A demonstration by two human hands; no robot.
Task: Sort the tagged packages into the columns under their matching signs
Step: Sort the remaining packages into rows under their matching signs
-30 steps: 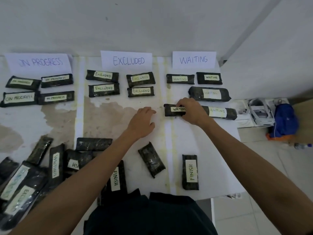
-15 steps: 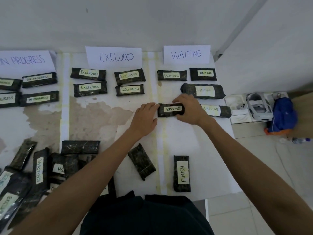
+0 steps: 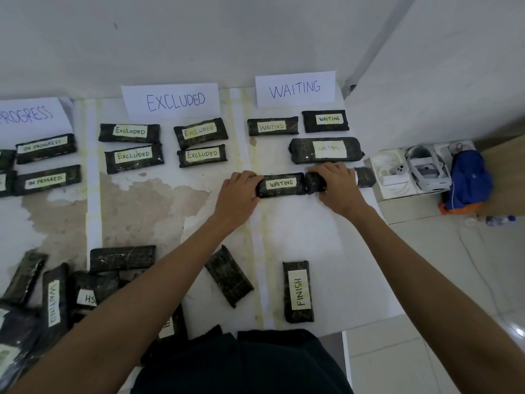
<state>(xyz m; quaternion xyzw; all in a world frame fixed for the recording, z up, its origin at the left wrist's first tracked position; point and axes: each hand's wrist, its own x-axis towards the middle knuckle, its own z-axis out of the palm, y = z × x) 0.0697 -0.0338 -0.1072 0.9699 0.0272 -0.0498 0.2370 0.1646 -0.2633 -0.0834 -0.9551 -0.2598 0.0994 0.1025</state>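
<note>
White, stained tabletop (image 3: 298, 231) under the WAITING sign (image 3: 295, 89): both hands square up a row.

The left hand (image 3: 238, 194) curls round the left end of the WAITING package (image 3: 281, 184), which lies flat under its sign, end to end with a neighbouring package (image 3: 365, 176). The right hand (image 3: 338, 186) curls over that neighbour and hides its tag, so its label cannot be read. Wrapped in dark glossy film, the WAITING package looks light, fairly stiff and perhaps slippery, best taken by its short ends. Packages (image 3: 6, 183) at the left edge are cut off; some near ones show no tag.
</note>
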